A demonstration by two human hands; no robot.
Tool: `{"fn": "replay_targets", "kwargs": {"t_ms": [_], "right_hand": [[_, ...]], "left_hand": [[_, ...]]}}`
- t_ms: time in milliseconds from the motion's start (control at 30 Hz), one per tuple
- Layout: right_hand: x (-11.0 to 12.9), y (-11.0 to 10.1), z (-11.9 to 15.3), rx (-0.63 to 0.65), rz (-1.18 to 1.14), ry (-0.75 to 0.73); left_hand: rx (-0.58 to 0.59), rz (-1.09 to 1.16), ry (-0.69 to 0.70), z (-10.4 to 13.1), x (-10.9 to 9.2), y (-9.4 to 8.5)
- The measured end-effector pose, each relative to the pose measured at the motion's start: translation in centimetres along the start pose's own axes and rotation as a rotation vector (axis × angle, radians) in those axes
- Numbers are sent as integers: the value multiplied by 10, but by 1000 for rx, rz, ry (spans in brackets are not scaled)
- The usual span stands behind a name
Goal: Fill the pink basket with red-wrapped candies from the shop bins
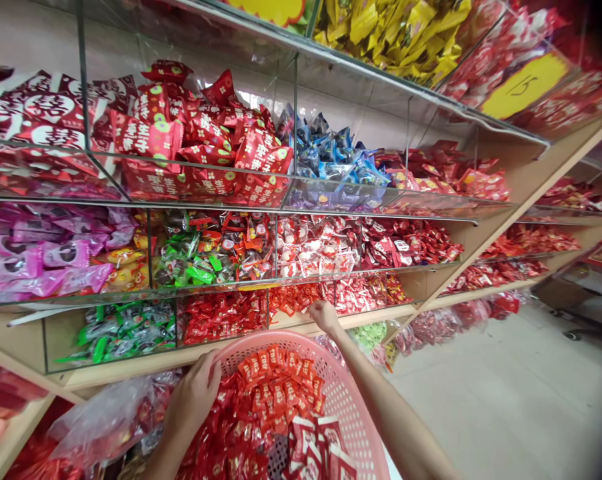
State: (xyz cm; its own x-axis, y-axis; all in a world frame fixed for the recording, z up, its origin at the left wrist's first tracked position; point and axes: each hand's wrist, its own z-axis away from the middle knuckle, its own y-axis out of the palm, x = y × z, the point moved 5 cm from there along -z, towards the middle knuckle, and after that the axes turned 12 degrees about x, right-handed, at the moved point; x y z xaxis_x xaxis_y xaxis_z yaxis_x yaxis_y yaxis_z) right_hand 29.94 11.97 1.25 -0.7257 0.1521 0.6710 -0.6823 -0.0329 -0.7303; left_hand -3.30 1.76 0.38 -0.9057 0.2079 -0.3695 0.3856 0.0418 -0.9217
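Note:
A pink plastic basket (348, 393) with a perforated wall holds red-wrapped candies (281, 387) and several red-and-white packets (313, 443). My left hand (198, 383) grips the basket's left rim. Beyond the far rim, my right hand (323, 315) reaches to the lowest shelf, at the front of a bin of small red candies (295, 298). Its fingers are curled together, and whatever may be between them is too small to make out. Left of that bin lie shiny red-wrapped candies (225, 317); to its right are red-and-white candies (348, 295).
Clear dividers split the shelves into bins: green-wrapped candies (125, 330), pink packets (45, 260), blue packets (338, 157), large red packets (205, 133). A slanted wooden panel (473, 260) stands to the right. Bagged goods (445, 327) sit on the pale floor (501, 387) below.

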Motion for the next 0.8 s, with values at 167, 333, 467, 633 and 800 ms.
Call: {"fn": "replay_targets", "kwargs": {"t_ms": [167, 333, 467, 633, 800], "right_hand": [[5, -25, 48, 38, -208, -281], [-36, -56, 90, -34, -320, -280], [-73, -76, 90, -96, -311, -201], [-88, -89, 54, -202, -474, -142], [-92, -76, 28, -330, -563, 28]], "left_hand": [[3, -1, -18, 1, 1, 1], [-8, -2, -12, 0, 2, 4], [-34, -17, 4, 0, 3, 6], [-35, -33, 14, 0, 3, 6], [-1, -46, -4, 1, 2, 5]]}}
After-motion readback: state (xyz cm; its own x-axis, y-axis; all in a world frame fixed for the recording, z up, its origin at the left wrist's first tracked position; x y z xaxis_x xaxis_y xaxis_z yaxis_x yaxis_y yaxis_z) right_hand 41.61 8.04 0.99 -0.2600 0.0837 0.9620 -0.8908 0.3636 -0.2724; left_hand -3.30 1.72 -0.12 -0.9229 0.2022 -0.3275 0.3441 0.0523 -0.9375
